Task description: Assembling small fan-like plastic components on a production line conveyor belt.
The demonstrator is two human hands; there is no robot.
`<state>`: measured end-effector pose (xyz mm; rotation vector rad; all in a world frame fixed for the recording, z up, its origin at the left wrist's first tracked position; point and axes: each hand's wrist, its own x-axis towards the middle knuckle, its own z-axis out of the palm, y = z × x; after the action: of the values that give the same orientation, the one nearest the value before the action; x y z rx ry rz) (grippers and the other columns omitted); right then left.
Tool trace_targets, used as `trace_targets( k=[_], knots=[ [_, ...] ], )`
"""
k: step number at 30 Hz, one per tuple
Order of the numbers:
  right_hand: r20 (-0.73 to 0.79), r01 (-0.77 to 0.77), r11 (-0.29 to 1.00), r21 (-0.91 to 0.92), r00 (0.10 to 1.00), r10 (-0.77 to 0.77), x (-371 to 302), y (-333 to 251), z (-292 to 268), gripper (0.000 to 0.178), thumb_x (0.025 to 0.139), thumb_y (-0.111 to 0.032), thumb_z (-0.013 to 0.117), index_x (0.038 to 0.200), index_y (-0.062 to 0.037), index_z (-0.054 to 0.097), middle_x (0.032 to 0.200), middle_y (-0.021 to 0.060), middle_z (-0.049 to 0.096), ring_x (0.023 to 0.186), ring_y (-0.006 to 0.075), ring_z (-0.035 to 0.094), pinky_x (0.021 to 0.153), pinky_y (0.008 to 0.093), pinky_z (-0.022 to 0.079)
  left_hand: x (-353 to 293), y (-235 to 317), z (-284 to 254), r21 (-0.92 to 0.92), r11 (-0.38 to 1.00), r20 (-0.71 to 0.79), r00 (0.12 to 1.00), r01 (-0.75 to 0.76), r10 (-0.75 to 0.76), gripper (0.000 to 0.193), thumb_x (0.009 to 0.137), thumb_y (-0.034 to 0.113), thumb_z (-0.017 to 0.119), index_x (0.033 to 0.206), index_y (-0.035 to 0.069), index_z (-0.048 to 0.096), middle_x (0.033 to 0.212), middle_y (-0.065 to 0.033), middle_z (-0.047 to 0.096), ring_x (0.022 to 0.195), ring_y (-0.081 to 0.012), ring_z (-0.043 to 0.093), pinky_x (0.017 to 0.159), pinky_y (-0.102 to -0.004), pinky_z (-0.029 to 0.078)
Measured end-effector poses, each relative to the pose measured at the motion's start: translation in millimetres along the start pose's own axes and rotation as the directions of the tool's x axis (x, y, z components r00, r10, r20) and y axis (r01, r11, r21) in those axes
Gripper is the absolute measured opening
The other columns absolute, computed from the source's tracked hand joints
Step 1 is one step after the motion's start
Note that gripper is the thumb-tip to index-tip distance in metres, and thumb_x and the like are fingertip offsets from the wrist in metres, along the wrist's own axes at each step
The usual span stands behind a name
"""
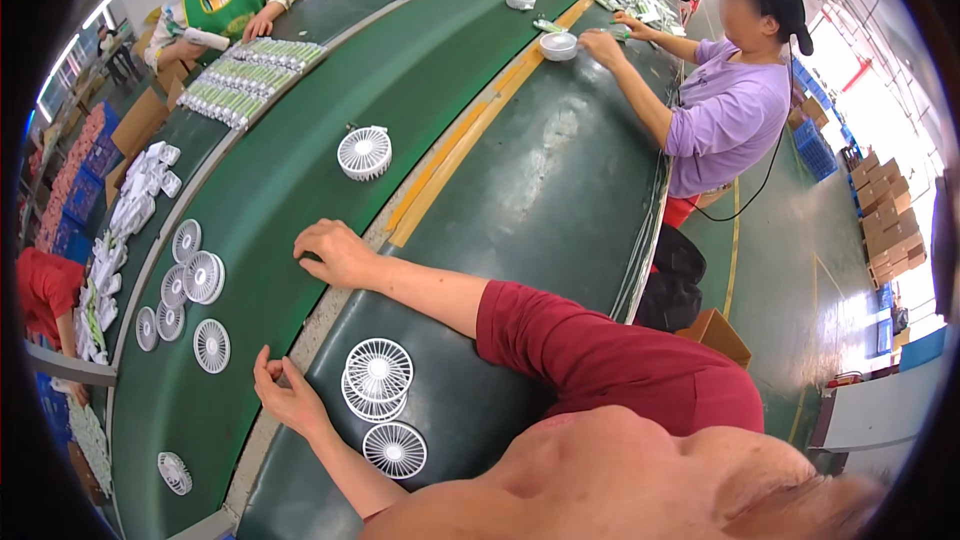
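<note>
My right hand (338, 253) hovers at the edge of the green conveyor belt (290, 190), its fingers loosely curved and apart, with nothing seen in them. Lower down, my left hand (290, 395) is held open over the same edge, thumb and fingers spread. A white round fan head (364, 153) lies on the belt beyond my right hand. Several white fan grilles (204, 277) are grouped on the belt to the left, a single grille (212, 345) close by. On the dark worktop beside my left forearm are stacked white grilles (378, 367) and one more grille (395, 450).
Another white fan part (174, 473) lies on the belt at lower left. A co-worker in a purple top (735, 110) handles a white round part (558, 46) farther along. Across the belt, a person in a green apron (228, 5) stands behind rows of wrapped parts (245, 80).
</note>
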<state>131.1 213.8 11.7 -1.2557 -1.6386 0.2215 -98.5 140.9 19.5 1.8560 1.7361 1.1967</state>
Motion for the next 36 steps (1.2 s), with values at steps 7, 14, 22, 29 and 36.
trace_targets(
  k=[7, 14, 22, 29, 36],
  knots=[
    [0.040, -0.014, 0.999, -0.049, 0.999, 0.016, -1, 2, -2, 0.013, 0.077, -0.011, 0.069, 0.089, -0.0044, 0.068, 0.099, 0.0098, 0.068, 0.098, 0.0307, 0.061, 0.091, 0.0432, 0.046, 2, -12, 0, -0.001, 0.998, 0.020, 0.998, -0.056, 0.056, 0.035, 0.086, -0.001, 0.062, 0.121, 0.005, 0.062, 0.084, -0.0052, 0.056, 0.075, -0.0170, 0.050, 0.067, -0.0313, 0.046],
    [0.028, 0.106, 0.991, -0.087, 0.994, -0.104, 3, 9, 7, 0.012, 0.072, -0.011, 0.070, 0.082, -0.0050, 0.071, 0.092, 0.0106, 0.072, 0.090, 0.0311, 0.067, 0.085, 0.0424, 0.051, 4, -12, -2, -0.010, 0.988, -0.010, 0.988, -0.155, 0.155, 0.030, 0.085, 0.001, 0.059, 0.113, 0.009, 0.067, 0.080, -0.0090, 0.056, 0.070, -0.0214, 0.053, 0.066, -0.0326, 0.046],
    [0.048, 0.059, 0.989, -0.133, 0.997, -0.053, 6, 7, 10, 0.017, 0.078, -0.015, 0.071, 0.094, -0.0086, 0.072, 0.104, 0.0076, 0.071, 0.104, 0.0307, 0.063, 0.088, 0.0429, 0.049, 5, -12, -11, 0.045, 0.983, -0.036, 0.983, -0.177, 0.178, 0.014, 0.087, 0.002, 0.057, 0.092, 0.007, 0.068, 0.068, -0.0100, 0.053, 0.063, -0.0263, 0.055, 0.059, -0.0388, 0.043],
    [0.162, 0.152, 0.988, -0.039, 0.976, -0.144, 86, 29, 59, 0.049, 0.077, -0.029, 0.076, 0.121, -0.0103, 0.063, 0.124, 0.0179, 0.062, 0.122, 0.0371, 0.052, 0.105, 0.0467, 0.041, 50, -35, -28, -0.027, 0.982, -0.063, 0.981, -0.186, 0.184, 0.021, 0.088, 0.013, 0.063, 0.108, 0.004, 0.065, 0.105, -0.0145, 0.063, 0.094, -0.0290, 0.062, 0.083, -0.0383, 0.049],
    [0.383, -0.068, 0.978, -0.197, 0.913, 0.140, 191, 38, 143, 0.079, 0.073, -0.064, 0.069, 0.140, -0.0269, 0.051, 0.149, 0.0179, 0.038, 0.137, 0.0403, 0.035, 0.112, 0.0523, 0.031, 238, -157, -25, 0.571, 0.738, 0.058, 0.914, -0.360, 0.401, 0.057, 0.095, 0.042, 0.056, 0.143, 0.012, 0.047, 0.150, -0.0240, 0.037, 0.139, -0.0402, 0.036, 0.114, -0.0512, 0.028]
  ],
)
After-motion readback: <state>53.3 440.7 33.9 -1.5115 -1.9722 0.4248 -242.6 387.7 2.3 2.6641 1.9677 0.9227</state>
